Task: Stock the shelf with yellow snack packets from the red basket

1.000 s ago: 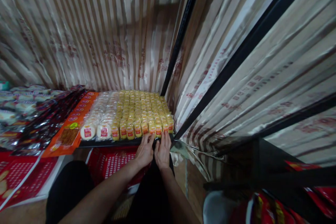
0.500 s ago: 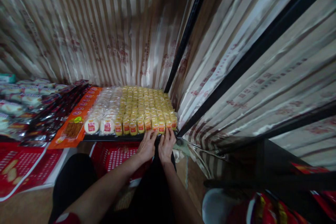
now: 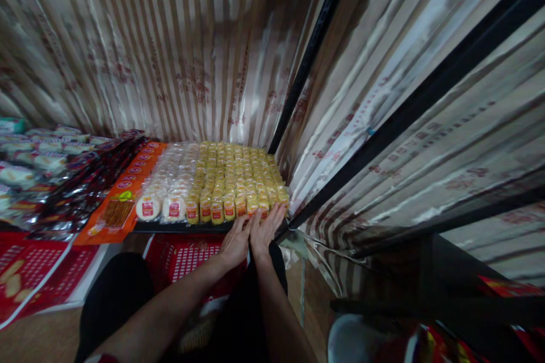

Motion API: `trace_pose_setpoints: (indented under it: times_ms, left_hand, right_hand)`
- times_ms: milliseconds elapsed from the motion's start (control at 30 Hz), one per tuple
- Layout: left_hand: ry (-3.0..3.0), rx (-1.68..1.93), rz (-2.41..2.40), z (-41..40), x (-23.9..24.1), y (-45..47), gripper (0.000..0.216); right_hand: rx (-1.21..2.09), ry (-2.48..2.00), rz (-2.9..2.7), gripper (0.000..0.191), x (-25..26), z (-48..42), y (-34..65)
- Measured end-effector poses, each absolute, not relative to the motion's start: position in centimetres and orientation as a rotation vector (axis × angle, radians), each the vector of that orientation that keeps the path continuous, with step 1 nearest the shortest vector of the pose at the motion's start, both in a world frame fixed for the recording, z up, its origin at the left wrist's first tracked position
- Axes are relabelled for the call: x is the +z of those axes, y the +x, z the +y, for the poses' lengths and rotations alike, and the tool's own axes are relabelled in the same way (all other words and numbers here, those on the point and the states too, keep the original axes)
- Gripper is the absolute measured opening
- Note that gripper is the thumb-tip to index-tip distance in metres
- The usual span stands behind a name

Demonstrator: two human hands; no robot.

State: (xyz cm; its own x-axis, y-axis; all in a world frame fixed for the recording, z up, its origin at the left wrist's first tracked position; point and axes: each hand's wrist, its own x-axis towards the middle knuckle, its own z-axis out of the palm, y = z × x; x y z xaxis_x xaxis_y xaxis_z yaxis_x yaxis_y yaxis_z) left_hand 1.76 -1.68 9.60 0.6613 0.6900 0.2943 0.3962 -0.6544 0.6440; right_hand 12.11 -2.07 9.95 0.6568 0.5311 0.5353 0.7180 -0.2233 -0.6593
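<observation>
Rows of small yellow wrapped snacks (image 3: 236,176) fill the right end of a low black shelf (image 3: 183,228), with round white wrapped cakes (image 3: 159,204) beside them on the left. My left hand (image 3: 234,241) rests against the shelf's front edge below the yellow packs, fingers stretched forward. My right hand (image 3: 266,227) lies next to it, fingers spread flat and touching the front row of yellow packs at the right corner. Neither hand holds anything.
Orange packets (image 3: 123,198) and dark shiny packets (image 3: 72,193) lie further left on the shelf. A red plastic basket (image 3: 187,258) sits below the shelf. Striped fabric (image 3: 170,57) hangs behind and to the right, crossed by black frame posts (image 3: 306,62).
My right hand has opened and slid a little right along the front row of yellow packs. The left hand has stayed at the shelf edge. The view has shifted slightly.
</observation>
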Motion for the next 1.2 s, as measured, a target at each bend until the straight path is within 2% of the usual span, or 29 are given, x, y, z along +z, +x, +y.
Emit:
trace_pose_setpoints:
  times_ms: [400,633,967,1200]
  left_hand:
    - [2.451,0.584,0.751,-1.6,10.6,1.1,0.05]
    - [2.492,0.51,0.768,-1.5,10.4,0.7,0.029]
    - [2.346,0.551,0.761,-1.0,10.6,-0.3,0.032]
    - [2.334,0.806,0.992,-1.3,11.2,-2.9,0.032]
  right_hand:
    - [-0.253,-1.954,-1.009,0.086,9.5,-1.3,12.9]
    - [-0.361,-1.989,-0.978,0.076,9.9,0.0,12.7]
    - [-0.429,-2.01,-0.891,0.068,10.2,1.1,12.4]
    - [-0.47,-2.031,-0.795,0.06,10.1,2.2,12.1]
